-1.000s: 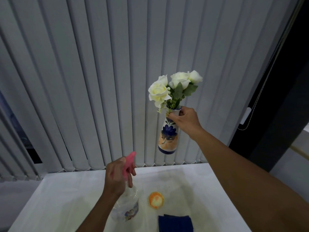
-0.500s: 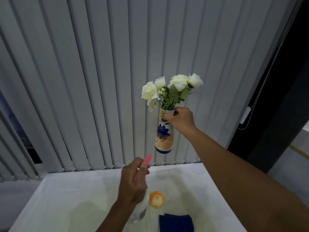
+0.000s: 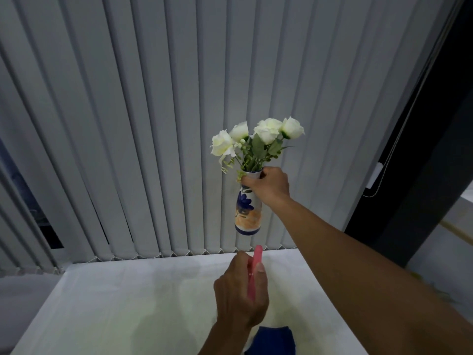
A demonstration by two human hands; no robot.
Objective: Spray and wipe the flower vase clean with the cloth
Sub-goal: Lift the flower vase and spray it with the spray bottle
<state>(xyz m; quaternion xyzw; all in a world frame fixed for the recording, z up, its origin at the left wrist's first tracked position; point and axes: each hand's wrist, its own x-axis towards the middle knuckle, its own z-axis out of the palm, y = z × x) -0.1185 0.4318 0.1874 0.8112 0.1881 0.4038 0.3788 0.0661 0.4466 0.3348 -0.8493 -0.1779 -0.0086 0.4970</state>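
Plenty of open bench [image 3: 107, 311] on the left side, nothing sitting there. Vertical blinds [image 3: 128, 124] close off the whole back edge, so no reaching past that. Vase [image 3: 247, 211] held up in the air in front of the blinds by the right hand [image 3: 268, 187], clear gap beneath it. Pink sprayer [image 3: 253, 272] gripped in the left hand [image 3: 239, 295] sits right under that gap. Blue cloth [image 3: 272, 340] takes up the near edge. Right forearm blocks the right side diagonally.
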